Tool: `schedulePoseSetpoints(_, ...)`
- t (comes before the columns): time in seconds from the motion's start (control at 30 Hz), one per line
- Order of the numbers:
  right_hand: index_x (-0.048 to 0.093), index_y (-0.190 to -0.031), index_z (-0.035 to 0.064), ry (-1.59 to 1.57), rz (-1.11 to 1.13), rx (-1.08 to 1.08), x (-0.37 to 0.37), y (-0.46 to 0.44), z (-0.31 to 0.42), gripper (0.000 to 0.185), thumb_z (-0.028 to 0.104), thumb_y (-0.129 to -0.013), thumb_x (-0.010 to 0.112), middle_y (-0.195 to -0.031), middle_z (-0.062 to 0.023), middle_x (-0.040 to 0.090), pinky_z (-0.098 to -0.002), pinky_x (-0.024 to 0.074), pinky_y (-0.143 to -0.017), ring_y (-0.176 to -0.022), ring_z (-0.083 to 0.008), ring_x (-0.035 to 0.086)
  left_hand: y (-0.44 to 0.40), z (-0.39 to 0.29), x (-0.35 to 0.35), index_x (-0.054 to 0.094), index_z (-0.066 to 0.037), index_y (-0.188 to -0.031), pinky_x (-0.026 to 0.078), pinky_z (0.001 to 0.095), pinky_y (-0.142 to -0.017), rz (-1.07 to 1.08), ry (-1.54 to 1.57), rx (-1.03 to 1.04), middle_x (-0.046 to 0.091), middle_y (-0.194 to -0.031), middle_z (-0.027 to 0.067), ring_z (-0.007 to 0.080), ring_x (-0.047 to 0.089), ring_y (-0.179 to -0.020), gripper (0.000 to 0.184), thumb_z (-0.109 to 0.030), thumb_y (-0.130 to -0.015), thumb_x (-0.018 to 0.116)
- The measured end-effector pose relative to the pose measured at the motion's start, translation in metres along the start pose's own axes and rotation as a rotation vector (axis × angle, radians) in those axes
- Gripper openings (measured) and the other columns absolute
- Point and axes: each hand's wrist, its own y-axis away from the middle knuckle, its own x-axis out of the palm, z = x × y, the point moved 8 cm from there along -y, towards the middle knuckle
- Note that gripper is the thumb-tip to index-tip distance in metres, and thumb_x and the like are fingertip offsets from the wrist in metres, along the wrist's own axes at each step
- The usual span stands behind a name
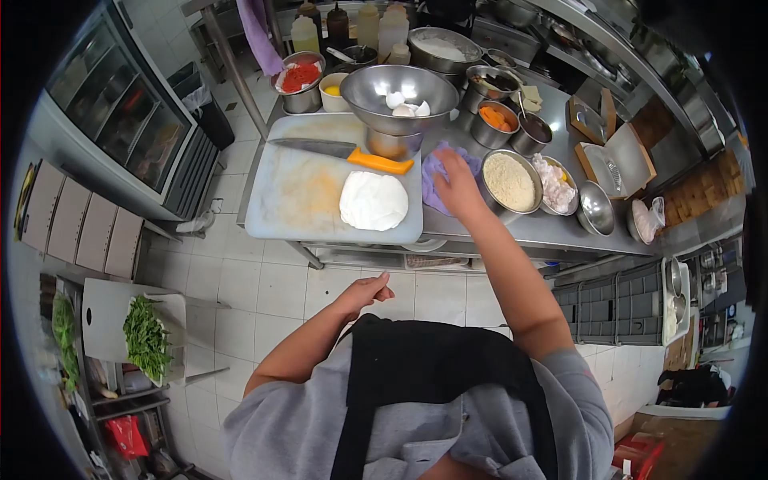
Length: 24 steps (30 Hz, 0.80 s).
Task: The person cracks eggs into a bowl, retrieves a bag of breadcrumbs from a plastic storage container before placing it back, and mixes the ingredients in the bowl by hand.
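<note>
My right hand (454, 182) lies on a crumpled purple cloth (433, 197), with its fingers closed on the fabric. The cloth sits on the steel counter just right of a white cutting board (276, 192). In front of my body, over the floor, my left hand (366, 294) hangs with its fingers curled and nothing visible in them. On the board rest a knife with a yellow handle (379, 162) and a smooth white round lump (374, 200), which could be dough or soft cheese. Right of the cloth stands a metal bowl of pale crumbs (510, 182).
Behind the board, a large steel bowl (368, 90) holds white eggshells (408, 105). Around it are a pot with red food (301, 78), a pot with orange pieces (499, 118) and squeeze bottles (304, 35). Open cardboard boxes (632, 164) are at right, a glass-door fridge (120, 96) at left.
</note>
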Motion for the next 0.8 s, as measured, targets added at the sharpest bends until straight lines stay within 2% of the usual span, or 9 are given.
schedulePoseSetpoints(0.07,0.045,-0.128,0.0058,0.21,-0.037,0.051,0.022,-0.023,-0.029,0.05,0.017,-0.081,0.059,-0.134,-0.0208,0.041,-0.0439,0.0308,-0.104,-0.124,-0.0398,0.037,0.013,0.009,-0.007,0.059,-0.013,-0.097,0.041,0.0268,-0.076,-0.029,0.083,-0.057,0.06,-0.099,-0.0029,0.011,0.051,-0.084,0.035,-0.046,-0.09,0.053)
schedulePoseSetpoints(0.13,0.043,-0.13,0.0058,0.415,-0.067,0.097,0.035,-0.018,-0.049,0.054,0.023,-0.081,0.059,-0.137,-0.0198,0.037,-0.0446,0.0279,-0.106,-0.126,-0.0408,0.034,0.028,0.017,-0.014,0.059,-0.013,-0.098,0.042,0.027,-0.077,-0.095,0.155,-0.066,0.06,-0.098,-0.0021,0.0107,0.052,-0.085,0.031,-0.042,-0.09,0.054)
schedulePoseSetpoints(0.2,0.039,-0.135,0.0087,0.53,0.13,0.233,0.06,0.002,-0.067,0.062,0.036,-0.081,0.055,-0.141,-0.0183,0.033,-0.0461,0.0221,-0.109,-0.13,-0.0419,0.028,0.045,0.027,-0.021,0.058,-0.013,-0.099,0.044,0.027,-0.078,-0.211,0.298,-0.07,0.061,-0.098,-0.0008,0.0106,0.054,-0.086,0.022,-0.033,-0.091,0.055)
schedulePoseSetpoints(0.33,0.04,-0.135,0.0108,0.395,0.266,0.18,0.058,0.018,-0.063,0.059,0.037,-0.083,0.049,-0.145,-0.0164,0.029,-0.0456,0.0172,-0.111,-0.135,-0.0383,0.021,0.07,0.048,-0.023,0.056,-0.012,-0.101,0.045,0.0279,-0.078,-0.287,0.436,-0.08,0.061,-0.098,-0.0002,0.0119,0.055,-0.087,0.019,-0.029,-0.09,0.056)
schedulePoseSetpoints(0.53,0.054,-0.12,0.0081,0.205,0.187,-0.06,0.047,0.069,-0.042,0.046,0.021,-0.075,0.058,-0.129,-0.0153,0.049,-0.0416,0.0323,-0.104,-0.121,-0.0349,0.043,0.07,0.024,-0.008,0.054,-0.01,-0.11,0.046,0.0319,-0.083,-0.379,0.461,0.006,0.059,-0.105,0.0029,0.0161,0.054,-0.092,0.029,-0.03,-0.089,0.058)
schedulePoseSetpoints(0.6,0.06,-0.108,0.0073,0.079,0.213,-0.166,0.032,0.096,-0.023,0.039,0.009,-0.069,0.06,-0.114,-0.0125,0.057,-0.0411,0.0398,-0.096,-0.108,-0.0319,0.051,0.054,0.005,0.001,0.053,-0.01,-0.114,0.046,0.0343,-0.086,-0.286,0.522,0.064,0.058,-0.109,0.0042,0.0175,0.054,-0.095,0.033,-0.031,-0.089,0.059)
schedulePoseSetpoints(0.67,0.061,-0.106,0.007,-0.003,0.259,-0.177,0.018,0.117,-0.022,0.038,0.006,-0.068,0.059,-0.11,-0.0121,0.058,-0.0403,0.0406,-0.094,-0.105,-0.0302,0.052,0.039,-0.026,0.016,0.053,-0.011,-0.117,0.045,0.0366,-0.09,-0.128,0.542,0.14,0.056,-0.112,0.0039,0.0184,0.052,-0.099,0.035,-0.031,-0.089,0.058)
schedulePoseSetpoints(0.73,0.061,-0.104,0.0066,-0.069,0.304,-0.19,0.005,0.133,-0.019,0.037,0.002,-0.067,0.058,-0.106,-0.0116,0.059,-0.0394,0.0414,-0.092,-0.103,-0.0286,0.053,0.029,-0.052,0.03,0.05,-0.012,-0.121,0.044,0.0457,-0.092,-0.107,0.481,0.141,0.055,-0.118,0.0053,0.0225,0.051,-0.107,0.04,-0.034,-0.088,0.059)
schedulePoseSetpoints(0.8,0.06,-0.103,0.0063,-0.783,0.107,0.458,-0.012,0.146,-0.058,0.038,0.001,-0.065,0.056,-0.106,-0.0128,0.057,-0.037,0.041,-0.092,-0.104,-0.0278,0.053,0.019,-0.068,0.048,0.049,-0.011,-0.122,0.043,0.0489,-0.092,-0.164,0.486,0.041,0.052,-0.122,0.0069,0.0248,0.049,-0.112,0.043,-0.036,-0.088,0.058)
